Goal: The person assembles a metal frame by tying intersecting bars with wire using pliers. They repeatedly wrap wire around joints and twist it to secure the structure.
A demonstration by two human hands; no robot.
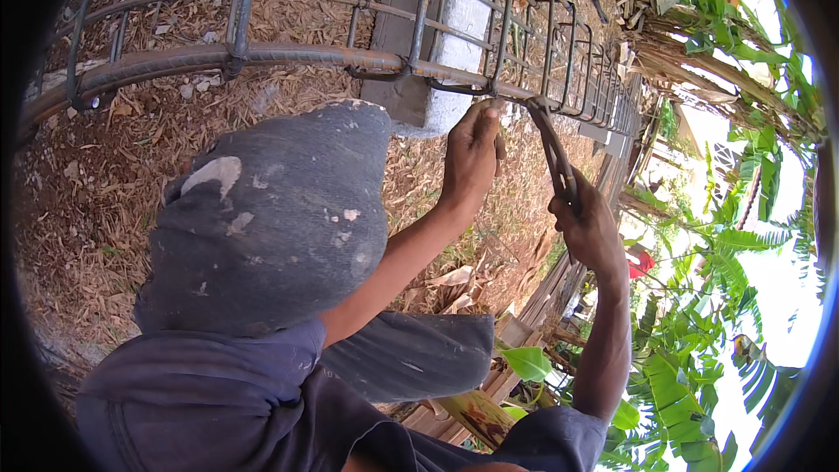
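A long rebar cage [323, 55] of rusty bars and square stirrups runs across the upper view. My right hand [590, 218] is closed round the handles of a pair of pincers [552, 144]. The jaws of the pincers meet the lower long bar at a stirrup. Just left of them, my left hand [472, 153] is held up against the same bar, fingers curled in and thumb on top. Whatever lies between those fingers is too small or hidden to make out.
A grey and white block [461, 26] stands under the cage. My bent leg in dark, worn trousers [280, 218] is close below the bars. Dry leaf litter [96, 271] covers the ground. Timber planks [559, 293] and banana plants [677, 398] are at the right.
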